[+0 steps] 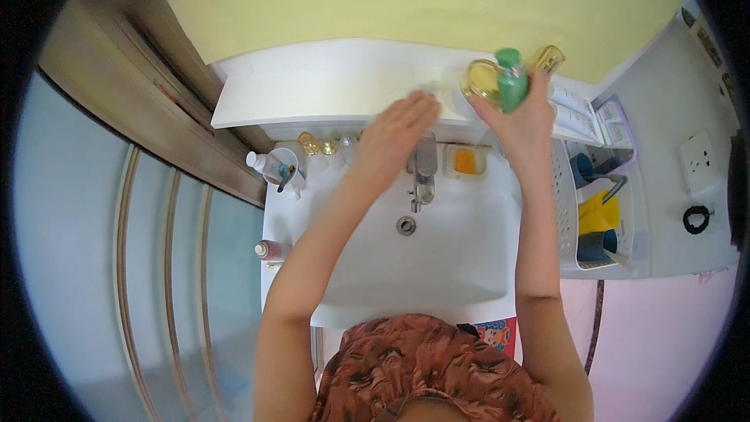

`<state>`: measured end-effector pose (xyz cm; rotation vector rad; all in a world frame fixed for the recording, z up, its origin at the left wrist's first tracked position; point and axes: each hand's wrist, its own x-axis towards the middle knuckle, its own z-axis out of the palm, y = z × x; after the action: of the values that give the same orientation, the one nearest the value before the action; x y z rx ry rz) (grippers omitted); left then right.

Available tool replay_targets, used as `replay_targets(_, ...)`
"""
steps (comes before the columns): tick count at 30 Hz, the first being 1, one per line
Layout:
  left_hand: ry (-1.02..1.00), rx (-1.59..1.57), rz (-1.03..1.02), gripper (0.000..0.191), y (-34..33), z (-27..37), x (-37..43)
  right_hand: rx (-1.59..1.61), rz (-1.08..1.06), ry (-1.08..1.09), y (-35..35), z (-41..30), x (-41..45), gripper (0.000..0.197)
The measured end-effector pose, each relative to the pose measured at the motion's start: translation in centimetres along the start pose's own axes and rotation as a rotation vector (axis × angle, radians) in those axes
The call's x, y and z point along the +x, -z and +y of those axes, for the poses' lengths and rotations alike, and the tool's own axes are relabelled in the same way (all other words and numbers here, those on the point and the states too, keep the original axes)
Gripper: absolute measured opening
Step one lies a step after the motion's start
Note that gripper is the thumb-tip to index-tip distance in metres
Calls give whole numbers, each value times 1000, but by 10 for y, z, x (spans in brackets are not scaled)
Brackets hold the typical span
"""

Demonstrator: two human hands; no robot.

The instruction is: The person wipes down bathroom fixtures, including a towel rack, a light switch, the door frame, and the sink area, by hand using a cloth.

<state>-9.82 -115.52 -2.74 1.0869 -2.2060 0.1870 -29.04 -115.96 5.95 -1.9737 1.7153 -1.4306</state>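
Above the right part of the white shelf [328, 85], my right hand [524, 123] is closed around a small green bottle [512, 85]. Beside that bottle shows a round gold-topped container [483, 79], touching or close to my thumb; I cannot tell whether it is gripped too. Another gold cap [549, 59] appears just behind my fingers. My left hand [398, 129] reaches over the shelf's front edge, palm down with the fingers stretched out, slightly blurred. Nothing shows in it, though its underside is hidden. Beneath lies the white washbasin [422, 269] with its metal faucet [424, 170].
A soap dish [477, 171] with orange soap sits right of the faucet. Gold-capped bottles [331, 152], a cup [287, 164] and a pink bottle [271, 250] line the left side. White tubes [571, 111] lie at the shelf's right end, above a perforated basket [565, 217].
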Motion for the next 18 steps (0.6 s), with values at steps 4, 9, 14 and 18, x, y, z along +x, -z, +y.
replay_targets(4, 129, 41, 36, 51, 35, -22, -29, -104, -118, 74, -27, 7, 20, 66)
replay_targets(9, 367, 183, 190, 48, 63, -38, -53, -136, -171, 84, -40, 12, 34, 68)
replay_targets(14, 501, 47, 311, 42, 57, -19, -64, -124, -172, 55, -45, 13, 37, 70)
replay_targets(18, 873, -786, 551, 35, 45, 25, -75, -92, -119, 16, -36, 8, 15, 67)
